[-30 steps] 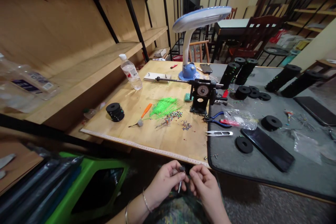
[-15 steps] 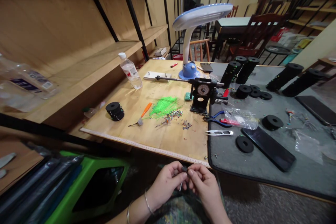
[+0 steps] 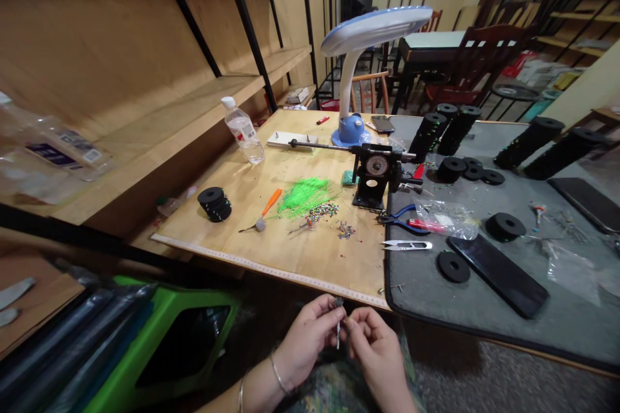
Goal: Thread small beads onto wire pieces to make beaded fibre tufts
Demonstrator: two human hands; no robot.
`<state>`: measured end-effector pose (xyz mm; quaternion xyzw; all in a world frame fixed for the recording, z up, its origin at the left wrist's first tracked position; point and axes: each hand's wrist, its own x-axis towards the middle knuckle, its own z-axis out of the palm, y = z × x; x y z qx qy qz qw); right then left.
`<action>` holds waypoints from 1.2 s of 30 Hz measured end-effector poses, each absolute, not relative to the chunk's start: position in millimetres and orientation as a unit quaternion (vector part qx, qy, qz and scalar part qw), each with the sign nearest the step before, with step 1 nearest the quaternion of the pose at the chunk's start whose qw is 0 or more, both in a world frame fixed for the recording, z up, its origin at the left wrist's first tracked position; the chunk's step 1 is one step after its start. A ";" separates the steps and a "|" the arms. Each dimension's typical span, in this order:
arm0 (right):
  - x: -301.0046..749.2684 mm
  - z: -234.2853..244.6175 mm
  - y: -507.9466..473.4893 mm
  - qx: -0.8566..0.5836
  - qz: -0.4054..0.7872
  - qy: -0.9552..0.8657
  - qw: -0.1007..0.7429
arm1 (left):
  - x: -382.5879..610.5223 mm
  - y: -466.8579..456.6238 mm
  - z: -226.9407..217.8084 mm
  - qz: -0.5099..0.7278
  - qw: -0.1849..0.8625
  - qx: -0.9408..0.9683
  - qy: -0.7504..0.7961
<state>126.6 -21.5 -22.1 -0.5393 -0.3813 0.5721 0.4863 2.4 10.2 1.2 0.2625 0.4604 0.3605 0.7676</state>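
Both my hands are together low in the view, below the table's front edge. My left hand [image 3: 305, 339] pinches a small grey metal piece [image 3: 338, 321] with a thin pin hanging down, and my right hand [image 3: 375, 352] pinches the same piece from the right. On the wooden board [image 3: 271, 245] above lie green strands [image 3: 303, 195], a scatter of coloured beads [image 3: 323, 211] and an orange-handled tool [image 3: 264, 210].
A black hand winder [image 3: 375, 174] stands at the board's right edge, with a blue desk lamp [image 3: 363, 45] and a water bottle [image 3: 243, 132] behind. The grey mat [image 3: 484, 310] holds snips [image 3: 405, 244], pliers [image 3: 404, 219], black spools and a phone [image 3: 498, 274]. A green stool [image 3: 159, 342] is at lower left.
My hands have shifted slightly while working the small piece; the pin now hangs visibly between my fingertips. The view has drifted a little.
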 end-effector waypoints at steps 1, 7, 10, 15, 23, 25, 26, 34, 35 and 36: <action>125.6 -24.0 -24.8 -0.541 0.555 -0.407 0.484 | 2.9 9.6 0.3 0.364 0.767 0.256 0.463; 125.3 -25.0 -31.4 -0.532 0.560 -0.405 0.489 | 4.9 4.9 -2.9 0.355 0.758 0.281 0.469; 130.6 -23.8 -24.6 -0.534 0.601 -0.318 0.503 | 4.4 4.4 0.2 0.330 0.772 0.294 0.457; 136.2 -23.7 -17.4 -0.553 0.613 -0.281 0.489 | 3.4 5.2 4.5 0.315 0.791 0.278 0.444; 135.6 -17.8 -15.8 -0.545 0.627 -0.300 0.468 | 3.9 3.8 3.3 0.305 0.768 0.332 0.454; 134.6 -17.9 -15.1 -0.542 0.630 -0.301 0.467 | 3.8 3.5 3.6 0.299 0.761 0.345 0.461; 134.0 -18.3 -14.8 -0.542 0.632 -0.300 0.466 | 3.7 3.5 4.1 0.296 0.757 0.351 0.464; 131.5 -22.4 -14.2 -0.546 0.620 -0.308 0.472 | 3.5 4.9 10.4 0.284 0.724 0.429 0.459; 131.5 -22.5 -14.3 -0.546 0.619 -0.308 0.473 | 3.2 4.8 9.8 0.284 0.724 0.429 0.459; 131.4 -22.5 -14.4 -0.546 0.619 -0.308 0.473 | 2.9 4.7 8.9 0.284 0.725 0.426 0.460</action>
